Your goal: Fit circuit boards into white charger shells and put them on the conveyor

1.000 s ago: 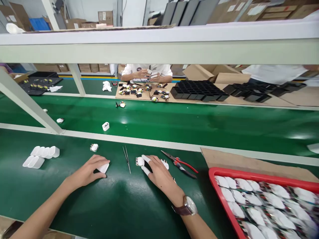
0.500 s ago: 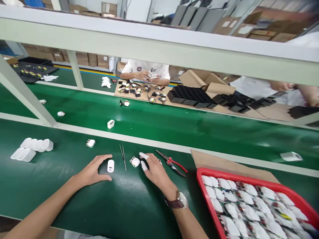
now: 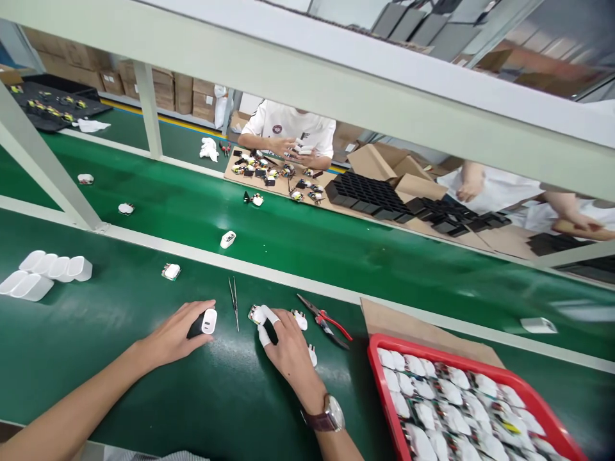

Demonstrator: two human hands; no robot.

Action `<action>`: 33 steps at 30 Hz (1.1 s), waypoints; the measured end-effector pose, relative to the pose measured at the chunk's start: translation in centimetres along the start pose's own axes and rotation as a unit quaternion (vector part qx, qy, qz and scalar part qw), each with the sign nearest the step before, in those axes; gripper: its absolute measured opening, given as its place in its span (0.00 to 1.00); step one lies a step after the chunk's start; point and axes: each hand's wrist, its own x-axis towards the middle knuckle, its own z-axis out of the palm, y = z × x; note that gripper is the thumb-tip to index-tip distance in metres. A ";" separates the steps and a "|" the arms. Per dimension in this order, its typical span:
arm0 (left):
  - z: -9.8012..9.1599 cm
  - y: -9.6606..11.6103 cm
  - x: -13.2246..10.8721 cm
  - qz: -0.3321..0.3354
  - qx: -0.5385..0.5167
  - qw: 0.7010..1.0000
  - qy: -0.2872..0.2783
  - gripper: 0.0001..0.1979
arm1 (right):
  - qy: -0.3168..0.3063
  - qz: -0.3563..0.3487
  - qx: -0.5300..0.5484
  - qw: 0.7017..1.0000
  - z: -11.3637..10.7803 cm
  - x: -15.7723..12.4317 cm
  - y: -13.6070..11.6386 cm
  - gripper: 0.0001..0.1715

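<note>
Green bench (image 3: 144, 384) — left hand (image 3: 170, 336) holds charger (image 3: 209, 320), red tray (image 3: 374, 344) brims with parts (image 3: 446, 397)

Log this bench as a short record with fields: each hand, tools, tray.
Left hand: fingers closed on a white charger, on the green mat.
Right hand: capped fingertips on a charger part; grip unclear.
Tools: tweezers between the hands; red-handled cutters right of them.
Tray: red tray of parts, far right.
Left edge: stacked white shells.
</note>
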 end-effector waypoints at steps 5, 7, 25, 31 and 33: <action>-0.1 0.2 -0.1 -0.024 -0.010 1.000 -0.014 0.34 | 0.034 0.023 0.070 0.997 -1.1 1.0 -2.4 0.24; 0.0 0.3 -0.1 -0.006 -0.006 1.000 -0.009 0.34 | 0.029 0.017 0.111 0.993 -1.6 1.6 -3.9 0.26; -1.3 2.3 0.7 0.100 -0.030 0.989 -0.101 0.11 | 0.049 -0.044 0.188 0.980 -2.1 2.0 -6.8 0.24; -1.0 1.9 0.1 0.045 0.093 0.995 -0.006 0.20 | 0.050 -0.013 0.191 0.980 -2.2 1.4 -6.7 0.23; -1.0 1.7 0.2 0.055 0.105 0.993 -0.020 0.23 | 0.045 -0.020 0.201 0.978 -2.4 1.0 -7.0 0.23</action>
